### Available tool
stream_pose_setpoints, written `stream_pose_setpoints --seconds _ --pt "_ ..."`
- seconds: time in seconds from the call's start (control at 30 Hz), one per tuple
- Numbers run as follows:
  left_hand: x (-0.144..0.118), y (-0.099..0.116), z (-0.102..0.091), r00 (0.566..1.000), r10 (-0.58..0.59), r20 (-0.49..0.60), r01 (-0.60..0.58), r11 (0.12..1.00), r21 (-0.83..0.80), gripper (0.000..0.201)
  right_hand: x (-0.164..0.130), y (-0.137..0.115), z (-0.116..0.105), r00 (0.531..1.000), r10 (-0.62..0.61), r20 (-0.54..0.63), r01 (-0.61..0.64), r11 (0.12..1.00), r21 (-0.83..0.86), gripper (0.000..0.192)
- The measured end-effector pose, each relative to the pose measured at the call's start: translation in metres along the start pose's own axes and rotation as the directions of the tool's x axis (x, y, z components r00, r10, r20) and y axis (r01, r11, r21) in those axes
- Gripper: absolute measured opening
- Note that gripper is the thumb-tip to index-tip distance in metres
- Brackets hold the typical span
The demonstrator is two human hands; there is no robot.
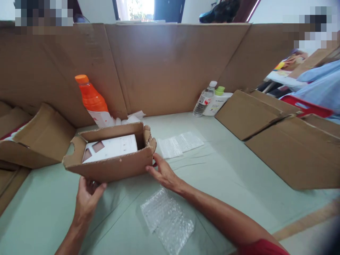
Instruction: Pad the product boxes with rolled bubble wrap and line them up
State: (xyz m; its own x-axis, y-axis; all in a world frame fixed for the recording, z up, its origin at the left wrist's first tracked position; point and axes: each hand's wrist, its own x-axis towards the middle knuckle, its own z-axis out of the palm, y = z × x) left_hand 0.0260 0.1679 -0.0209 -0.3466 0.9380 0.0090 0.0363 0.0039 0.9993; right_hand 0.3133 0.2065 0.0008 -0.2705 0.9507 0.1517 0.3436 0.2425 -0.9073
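An open-topped brown cardboard box (132,165) is between my hands, a little left of the middle of the table. Inside it lies a white carton (117,147) with brownish square patches at its left end. My left hand (87,196) grips the lower front edge near the left corner, with some fingers hidden beneath. At the right end, my right hand (164,173) holds the lower corner between thumb and fingers. A sheet of bubble wrap (168,221) lies flat in front of the box, and another bubble wrap sheet (180,144) lies behind my right hand.
An orange bottle (92,97) leans against the cardboard wall (170,67). A clear water bottle (204,99) and a white bottle with a green cap (216,102) lean farther right. Open cartons flank the table: a left carton (45,138) and a right carton (294,152).
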Motion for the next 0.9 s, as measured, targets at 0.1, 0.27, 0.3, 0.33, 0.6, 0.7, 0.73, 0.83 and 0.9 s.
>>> stream_pose_setpoints --seconds 0.1,0.27,0.3,0.33,0.6,0.7,0.73,0.83,0.9 --pt "0.028 -0.005 0.022 0.992 0.069 0.102 -0.063 0.996 -0.064 0.065 0.021 0.013 -0.005 0.993 0.046 -0.11 -0.041 0.998 0.042 0.049" --pt "0.062 -0.019 0.039 0.984 0.125 0.124 -0.115 0.99 -0.081 0.064 0.038 0.044 0.0 0.986 0.026 -0.166 0.006 0.982 0.189 0.045" --pt "0.065 -0.022 0.039 0.985 0.128 0.115 -0.121 0.99 -0.073 0.063 0.038 0.049 0.003 0.988 0.012 -0.157 0.019 0.981 0.193 0.046" --pt "0.067 -0.023 0.038 0.985 0.132 0.108 -0.125 0.99 -0.066 0.061 0.036 0.053 0.005 0.989 0.001 -0.15 0.027 0.982 0.187 0.048" --pt "0.063 -0.031 0.037 0.987 0.159 0.034 -0.157 0.987 -0.043 0.077 0.036 0.049 -0.038 0.943 -0.158 -0.293 0.091 0.969 -0.229 0.03" --pt "0.064 -0.034 0.038 0.989 0.144 -0.037 -0.146 0.987 -0.062 0.084 0.036 0.055 -0.079 0.914 -0.057 -0.402 -0.14 0.884 -0.446 0.029" --pt "0.064 -0.034 0.039 0.989 0.13 -0.069 -0.135 0.989 -0.068 0.085 0.034 0.058 -0.089 0.9 0.01 -0.437 -0.251 0.83 -0.498 0.031" --pt "0.061 -0.034 0.04 0.983 0.097 -0.153 -0.11 0.991 -0.08 0.086 0.025 0.069 -0.102 0.854 0.153 -0.497 -0.446 0.707 -0.549 0.033" --pt "0.054 -0.033 0.041 0.983 0.093 -0.16 -0.107 0.991 -0.079 0.085 0.019 0.072 -0.096 0.859 0.153 -0.489 -0.437 0.715 -0.545 0.03"
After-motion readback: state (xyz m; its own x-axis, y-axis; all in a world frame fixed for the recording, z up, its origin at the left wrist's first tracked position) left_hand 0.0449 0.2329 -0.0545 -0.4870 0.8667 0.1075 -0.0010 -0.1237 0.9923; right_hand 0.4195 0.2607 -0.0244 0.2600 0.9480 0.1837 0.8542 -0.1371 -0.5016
